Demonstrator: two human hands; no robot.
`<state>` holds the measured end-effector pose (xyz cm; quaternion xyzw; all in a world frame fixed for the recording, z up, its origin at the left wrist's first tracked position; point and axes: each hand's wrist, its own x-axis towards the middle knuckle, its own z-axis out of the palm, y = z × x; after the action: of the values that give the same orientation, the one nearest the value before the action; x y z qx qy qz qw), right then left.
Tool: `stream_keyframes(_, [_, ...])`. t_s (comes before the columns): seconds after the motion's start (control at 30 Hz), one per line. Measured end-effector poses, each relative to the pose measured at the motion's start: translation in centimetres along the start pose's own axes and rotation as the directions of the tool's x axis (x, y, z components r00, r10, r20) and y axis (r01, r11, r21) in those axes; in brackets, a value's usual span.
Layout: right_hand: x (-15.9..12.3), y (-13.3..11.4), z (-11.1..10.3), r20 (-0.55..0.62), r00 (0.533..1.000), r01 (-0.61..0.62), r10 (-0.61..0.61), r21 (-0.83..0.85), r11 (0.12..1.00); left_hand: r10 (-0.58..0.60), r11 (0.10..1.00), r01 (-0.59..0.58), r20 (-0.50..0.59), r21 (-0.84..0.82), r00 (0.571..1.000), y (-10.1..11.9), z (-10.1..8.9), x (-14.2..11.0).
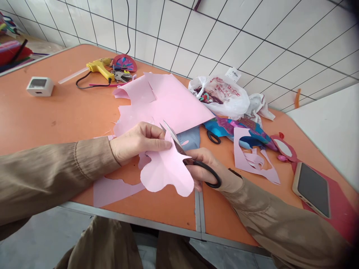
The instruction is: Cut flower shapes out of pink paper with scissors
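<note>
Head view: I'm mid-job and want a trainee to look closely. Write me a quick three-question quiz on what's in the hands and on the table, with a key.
1. Multiple choice: what does the right hand hold?
A) the glue gun
B) a pair of scissors
C) the white bag

2. True or false: the left hand grips the pink cutout.

3. Fill in the colour: the phone lies partly on a ____ sheet.

Key: 1. B; 2. True; 3. red
</note>
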<state>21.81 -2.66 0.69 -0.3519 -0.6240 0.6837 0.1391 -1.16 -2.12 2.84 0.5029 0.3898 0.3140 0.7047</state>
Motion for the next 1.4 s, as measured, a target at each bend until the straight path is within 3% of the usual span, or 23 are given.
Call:
stream_keyframes(0.4, [0.0, -0.5, 0.0, 0.025, 0.996, -0.088, 0.087, 0.072, 0.994, 0.040, 0.999, -0.041, 0.024, 0.023, 0.999, -0.5, -0.5, 0.2])
stream_keyframes(0.6, [0.1, -0.4, -0.4, 0.078, 0.996, -0.042, 0.032, 0.136, 0.990, 0.036, 0.999, -0.036, 0.018, -0.022, 0.999, -0.5, -0.6, 0.3])
stream_keyframes(0.83, [-0.1, -0.4, -0.5, 0.061, 0.997, -0.047, 0.040, 0.120, 0.992, 0.044, 0.999, -0.044, 0.018, -0.031, 0.999, -0.7, -0.8, 0.4])
stream_keyframes(1.0, [0.1, 0.2, -0.8, 0.109, 0.993, 0.021, -0.041, 0.173, 0.985, 0.050, 0.999, -0.050, 0.041, -0.015, 0.998, -0.8, -1.0, 0.5])
stream_keyframes(1.2, [0.2, -0.1, -0.5, 0.060, 0.989, 0.119, -0.134, 0.214, 0.970, 0.063, 0.998, -0.063, 0.059, 0.009, 0.996, -1.0, -1.1, 0.7])
stream_keyframes(1.4, [0.1, -0.1, -0.4, 0.023, 0.995, 0.097, -0.101, 0.149, 0.984, 0.061, 0.994, -0.061, 0.000, -0.093, 0.998, -0.8, -0.9, 0.8])
